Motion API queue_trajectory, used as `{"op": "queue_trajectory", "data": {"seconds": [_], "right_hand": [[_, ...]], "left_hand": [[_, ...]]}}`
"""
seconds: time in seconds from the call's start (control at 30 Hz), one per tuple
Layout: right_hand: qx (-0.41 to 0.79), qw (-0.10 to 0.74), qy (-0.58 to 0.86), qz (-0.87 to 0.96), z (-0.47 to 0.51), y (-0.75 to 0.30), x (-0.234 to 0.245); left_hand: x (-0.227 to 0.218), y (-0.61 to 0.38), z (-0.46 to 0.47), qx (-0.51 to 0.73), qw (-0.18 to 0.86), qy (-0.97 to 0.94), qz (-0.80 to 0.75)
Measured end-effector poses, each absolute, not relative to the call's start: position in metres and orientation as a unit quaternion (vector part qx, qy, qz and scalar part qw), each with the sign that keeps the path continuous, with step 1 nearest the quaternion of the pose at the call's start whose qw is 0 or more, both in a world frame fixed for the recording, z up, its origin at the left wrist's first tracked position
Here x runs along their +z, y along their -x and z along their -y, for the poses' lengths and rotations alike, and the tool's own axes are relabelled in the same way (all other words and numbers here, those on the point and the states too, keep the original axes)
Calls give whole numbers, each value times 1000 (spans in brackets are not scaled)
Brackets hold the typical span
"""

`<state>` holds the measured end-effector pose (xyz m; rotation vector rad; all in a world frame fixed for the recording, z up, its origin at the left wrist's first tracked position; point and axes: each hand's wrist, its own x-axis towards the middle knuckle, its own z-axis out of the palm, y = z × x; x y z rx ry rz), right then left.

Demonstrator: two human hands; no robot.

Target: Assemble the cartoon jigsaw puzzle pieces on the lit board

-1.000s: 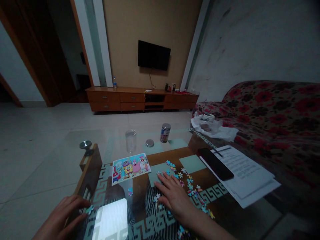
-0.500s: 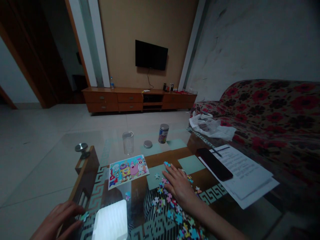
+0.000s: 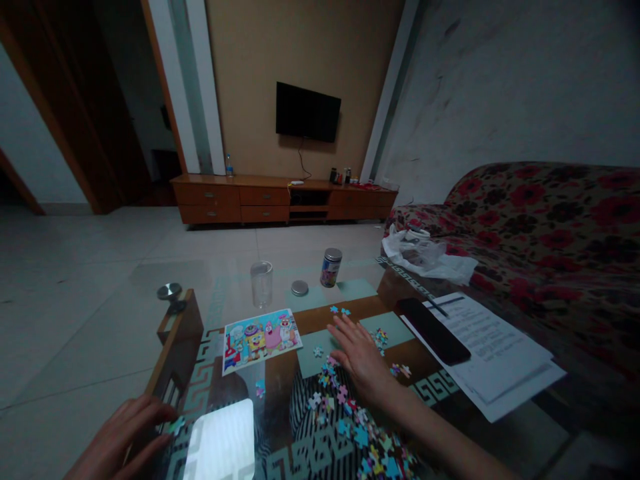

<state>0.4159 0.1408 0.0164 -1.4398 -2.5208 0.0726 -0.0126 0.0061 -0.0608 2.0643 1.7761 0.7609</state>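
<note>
As my right hand hovers palm down over the glass table top, its fingers are spread and pinching nothing. The jigsaw pieces lie mostly just below it, on my side. They form a long, loose strip running from beneath my right wrist back toward my body, so my right hand is far nearer to them than my left. A small clump of pieces sits just beyond my right fingers, off to their right. My left hand rests curled at the wooden table edge, well apart from the strip, with a single blue piece at its fingertips; I cannot tell whether it is pinching that piece. Ahead of the gap between my hands lies the picture card, its long side running across the table. Farther ahead stand a clear glass, a round lid and a can. To my right, a phone lies on some papers. Compared with the earlier frame, my right hand has moved farther ahead, off the strip, leaving the pieces uncovered.
</note>
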Motion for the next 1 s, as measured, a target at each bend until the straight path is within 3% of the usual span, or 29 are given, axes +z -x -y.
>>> {"op": "queue_trajectory", "data": {"seconds": [0.2,0.5,0.8,1.0], "right_hand": [[91,109,437,888,-76,-394,4],[89,105,433,891,-118,-408,13],[148,93,352,920,-77,-405,15],[131,91,403,901,-82,-421,27]], "left_hand": [[-64,13,-7,273,133,-718,-627],[-55,7,-5,276,120,-720,-626],[-52,5,-5,267,154,-708,-636],[-55,6,-5,272,159,-710,-630]]}}
